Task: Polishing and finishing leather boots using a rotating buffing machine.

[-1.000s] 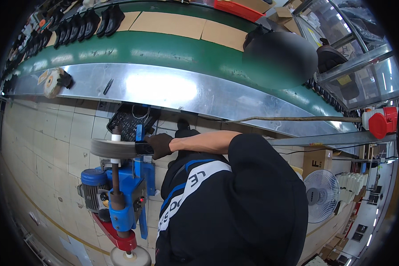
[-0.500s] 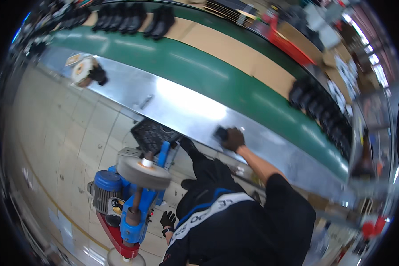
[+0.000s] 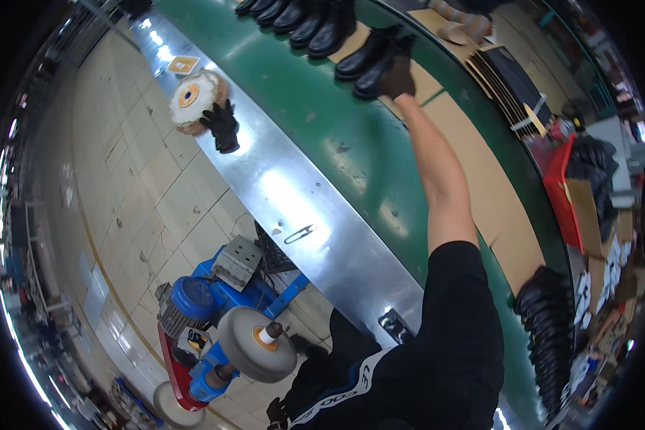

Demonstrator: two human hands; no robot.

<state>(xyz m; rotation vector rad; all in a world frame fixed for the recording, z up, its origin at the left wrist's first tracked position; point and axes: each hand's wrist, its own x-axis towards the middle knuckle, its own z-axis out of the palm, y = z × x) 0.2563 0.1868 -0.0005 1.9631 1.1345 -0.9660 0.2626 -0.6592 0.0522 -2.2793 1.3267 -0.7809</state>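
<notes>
Across the green belt, my right hand (image 3: pixel 400 80) in a dark brown glove is closed round the upper part of a black boot (image 3: pixel 370 82). A second black boot (image 3: pixel 365 56) stands right beside it; the glove hides part of the pair. My right arm is stretched out over the belt. Low down by my body, my left hand (image 3: pixel 276 411) in a dark glove hangs near the grinding machine, partly hidden, fingers loosely apart and nothing seen in them. A small black, shiny, flat object (image 3: pixel 395 326) lies on the metal ledge (image 3: pixel 337 265) close to my body.
Thread snips (image 3: pixel 299 233), a black glove (image 3: pixel 222 127) and a white buffing wheel (image 3: pixel 197 100) lie on the ledge. A blue grinding machine with a grey wheel (image 3: pixel 256 344) stands to the left. More black boots (image 3: pixel 315 25) line the cardboard-covered far side of the green belt (image 3: pixel 322 129).
My right hand has let go of the small black object, left on the ledge, and reached across the belt onto a boot. The view has turned left; my left hand is lower in it.
</notes>
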